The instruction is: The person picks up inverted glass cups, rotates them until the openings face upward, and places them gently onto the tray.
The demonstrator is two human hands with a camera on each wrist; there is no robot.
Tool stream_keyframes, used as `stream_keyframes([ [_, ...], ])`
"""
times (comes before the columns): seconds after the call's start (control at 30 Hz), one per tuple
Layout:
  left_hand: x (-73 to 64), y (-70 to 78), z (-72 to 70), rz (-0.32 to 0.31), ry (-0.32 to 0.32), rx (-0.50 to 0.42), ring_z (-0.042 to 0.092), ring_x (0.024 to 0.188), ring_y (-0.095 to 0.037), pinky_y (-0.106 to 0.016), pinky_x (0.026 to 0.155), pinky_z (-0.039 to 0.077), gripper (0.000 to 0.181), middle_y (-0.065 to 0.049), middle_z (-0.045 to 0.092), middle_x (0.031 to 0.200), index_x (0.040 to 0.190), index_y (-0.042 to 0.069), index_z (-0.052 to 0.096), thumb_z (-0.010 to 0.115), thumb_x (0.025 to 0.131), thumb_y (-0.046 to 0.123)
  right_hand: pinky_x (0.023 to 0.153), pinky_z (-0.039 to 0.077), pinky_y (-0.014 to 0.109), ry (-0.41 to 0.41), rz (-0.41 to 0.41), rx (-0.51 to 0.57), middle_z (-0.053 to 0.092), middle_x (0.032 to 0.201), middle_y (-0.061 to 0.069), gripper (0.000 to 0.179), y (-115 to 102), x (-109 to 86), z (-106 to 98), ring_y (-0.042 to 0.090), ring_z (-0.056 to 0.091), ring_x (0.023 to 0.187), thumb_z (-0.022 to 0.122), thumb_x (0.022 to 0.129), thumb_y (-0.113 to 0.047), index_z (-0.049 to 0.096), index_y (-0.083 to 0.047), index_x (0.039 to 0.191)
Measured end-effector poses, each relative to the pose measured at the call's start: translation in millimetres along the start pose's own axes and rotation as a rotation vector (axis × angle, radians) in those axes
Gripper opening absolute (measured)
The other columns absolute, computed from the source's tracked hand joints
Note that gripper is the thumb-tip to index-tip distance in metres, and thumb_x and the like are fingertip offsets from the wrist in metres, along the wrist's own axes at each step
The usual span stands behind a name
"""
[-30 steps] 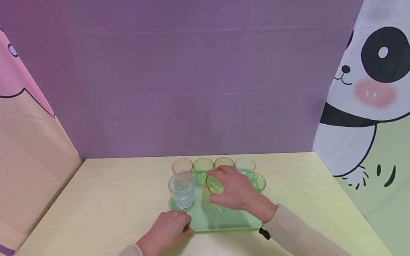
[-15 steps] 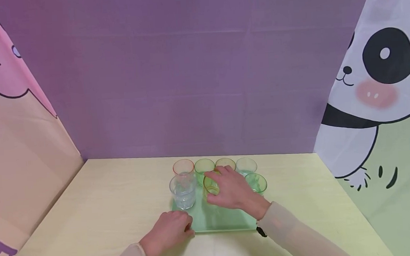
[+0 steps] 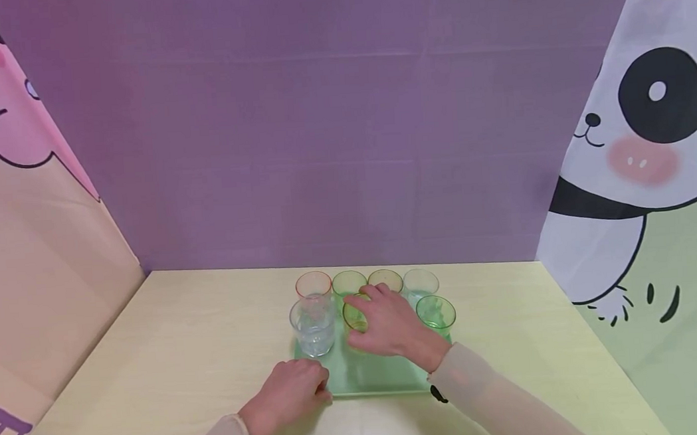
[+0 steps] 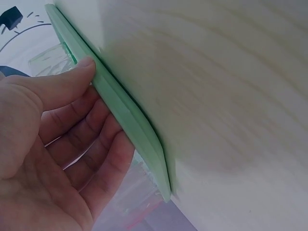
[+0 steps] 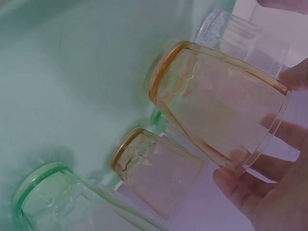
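My right hand (image 3: 387, 321) grips a yellow drinking glass (image 3: 355, 314) by its upper part, thumb on one side and fingers on the other. In the right wrist view this glass (image 5: 216, 103) looks amber, and its base is right at the green tray (image 5: 82, 86). At the front left corner of the tray (image 3: 376, 379), my left hand (image 3: 290, 391) holds the edge. The left wrist view shows the thumb on the tray's rim (image 4: 115, 101) and the curled fingers against it. A clear glass (image 3: 313, 329) stands left of the held one, a green glass (image 3: 436, 315) right.
Along the back of the tray stand a red-rimmed glass (image 3: 313, 285), a light green glass (image 3: 349, 282), an amber glass (image 3: 385, 280), and a clear glass (image 3: 421, 281), close together. Beyond the pale wooden table (image 3: 212, 332) rises a purple backdrop (image 3: 332, 145).
My right hand has carried the yellow glass a little to the left, and the glass now tilts less. The left hand stays at the tray's corner.
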State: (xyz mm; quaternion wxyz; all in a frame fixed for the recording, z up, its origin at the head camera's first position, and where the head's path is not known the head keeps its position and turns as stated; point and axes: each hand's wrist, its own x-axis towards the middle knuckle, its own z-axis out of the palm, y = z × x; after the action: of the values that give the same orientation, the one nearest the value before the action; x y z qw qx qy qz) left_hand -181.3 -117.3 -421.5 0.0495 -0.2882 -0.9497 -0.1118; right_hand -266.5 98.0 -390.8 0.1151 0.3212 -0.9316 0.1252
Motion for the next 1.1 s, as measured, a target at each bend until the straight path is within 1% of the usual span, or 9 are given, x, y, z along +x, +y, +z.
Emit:
stream_keyframes([
  [0.1,0.0,-0.5,0.4,-0.003,0.000,-0.001,0.044,0.060,-0.004,-0.028,0.051,0.037,0.038,0.015,0.043,0.061,0.061,0.022,0.051,0.086,0.075,0.021,0.093,0.049,0.041,0.008,-0.005,-0.024,0.060,0.132,0.006,0.059,0.5,2.5,2.4,0.027,0.054,0.117,0.055,0.079,-0.038,0.065,-0.024,0.135],
  [0.3,0.8,-1.9,1.0,-0.011,-0.008,-0.008,0.044,0.061,-0.004,-0.029,0.051,0.037,0.037,0.014,0.044,0.063,0.063,0.022,0.052,0.087,0.076,0.021,0.093,0.050,0.043,-0.001,-0.010,-0.030,0.060,0.132,0.006,0.059,0.0,4.8,2.9,0.027,0.055,0.118,0.056,0.079,-0.038,0.064,-0.024,0.136],
  [0.67,-0.3,0.7,0.1,-0.002,0.003,-0.009,0.040,0.059,-0.003,-0.027,0.052,0.036,0.039,0.014,0.042,0.061,0.061,0.021,0.049,0.085,0.076,0.019,0.092,0.050,0.043,-0.022,-0.024,-0.046,0.060,0.131,0.006,0.060,-2.6,8.2,5.1,0.029,0.055,0.115,0.056,0.080,-0.040,0.064,-0.024,0.137],
  [0.9,-1.1,0.3,0.6,-0.005,0.011,0.001,0.043,0.059,-0.003,-0.028,0.052,0.037,0.038,0.014,0.043,0.060,0.061,0.022,0.050,0.086,0.074,0.019,0.088,0.051,0.042,-0.026,-0.033,-0.078,0.060,0.131,0.006,0.059,-5.2,10.8,5.8,0.028,0.055,0.111,0.055,0.081,-0.040,0.063,-0.024,0.137],
  [1.1,-1.0,-0.1,0.6,-0.009,0.007,0.002,0.044,0.060,-0.004,-0.029,0.052,0.038,0.038,0.014,0.043,0.060,0.061,0.022,0.051,0.086,0.074,0.019,0.089,0.050,0.041,-0.034,-0.023,-0.084,0.060,0.132,0.006,0.058,-6.2,12.2,5.7,0.028,0.055,0.111,0.056,0.081,-0.040,0.064,-0.024,0.136],
])
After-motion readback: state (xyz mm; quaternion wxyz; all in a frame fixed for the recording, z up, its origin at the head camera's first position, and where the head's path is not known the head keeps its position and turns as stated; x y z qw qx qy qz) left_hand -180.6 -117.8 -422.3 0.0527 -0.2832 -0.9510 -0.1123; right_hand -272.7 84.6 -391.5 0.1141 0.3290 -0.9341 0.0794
